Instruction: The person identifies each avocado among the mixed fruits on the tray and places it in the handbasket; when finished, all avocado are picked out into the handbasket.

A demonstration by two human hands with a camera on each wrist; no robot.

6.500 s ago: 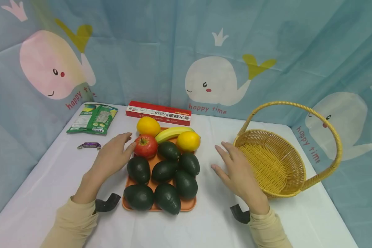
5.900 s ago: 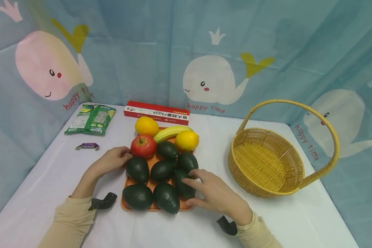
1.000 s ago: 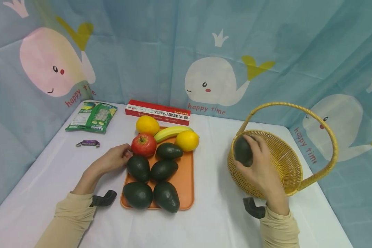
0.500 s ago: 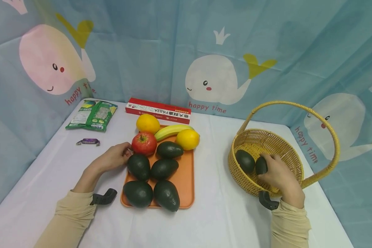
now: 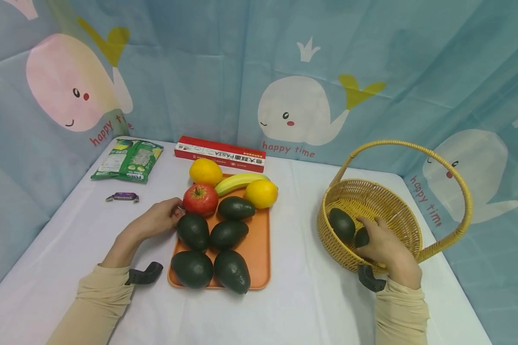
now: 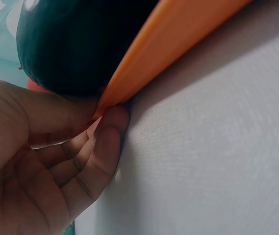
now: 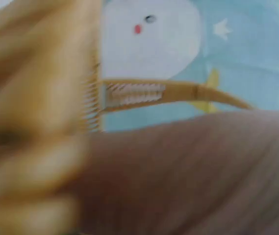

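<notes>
The left hand [image 5: 159, 220] pinches the left rim of the orange tray [image 5: 259, 258]; in the left wrist view the thumb lies on top and fingers curl beneath the tray edge [image 6: 134, 63]. On the tray sit several dark green avocados [image 5: 192, 270], a red pomegranate [image 5: 200, 199], a banana [image 5: 241, 183] and two lemons [image 5: 261, 194]. Inside the wicker basket [image 5: 341, 254], the right hand [image 5: 386, 244] hovers with fingers spread over an avocado [image 5: 361, 237], partly hidden by it. Another avocado [image 5: 342, 224] lies beside that one. The right wrist view is blurred and hides the fingers.
A red pasta box [image 5: 220, 154] lies behind the tray. Farther left are a green snack bag [image 5: 129, 160] and a purple wrapped candy [image 5: 123, 197]. The basket's tall handle [image 5: 457, 177] arches over its right side. A whale-print curtain [image 5: 216, 72] encloses the table.
The right hand lowered an avocado into the basket beside another one, then loosened its fingers from it. Earlier, the tray's right side held more avocados. The left hand stays at the tray rim.
</notes>
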